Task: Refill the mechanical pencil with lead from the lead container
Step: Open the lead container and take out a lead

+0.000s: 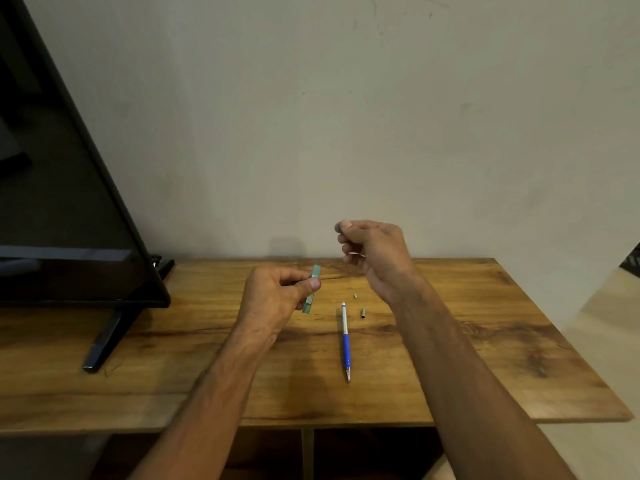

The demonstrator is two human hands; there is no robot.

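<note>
the mechanical pencil (346, 337) lies on the wooden table (485, 341), tip toward 6 o'clock, its back end looking open. a small metal cap (363, 313) rests just at 2 o'clock of that end and a tinier piece (355, 296), perhaps the eraser, at 1 o'clock, so the pencil seems already stripped for filling. the left hand (273, 299) pinches the green lead container (310, 289) between thumb and fingers, holding it tilted above the table at 10 o'clock from the pencil. the right hand (374, 251) is raised near the wall, fingers curled, thumb and forefinger pinching a small green lid (339, 226), apparently the container's. left to do, by my reckoning: draw out a lead, feed it in, refit the parts. a tv screen (69, 202) stands at 9 o'clock.
</note>
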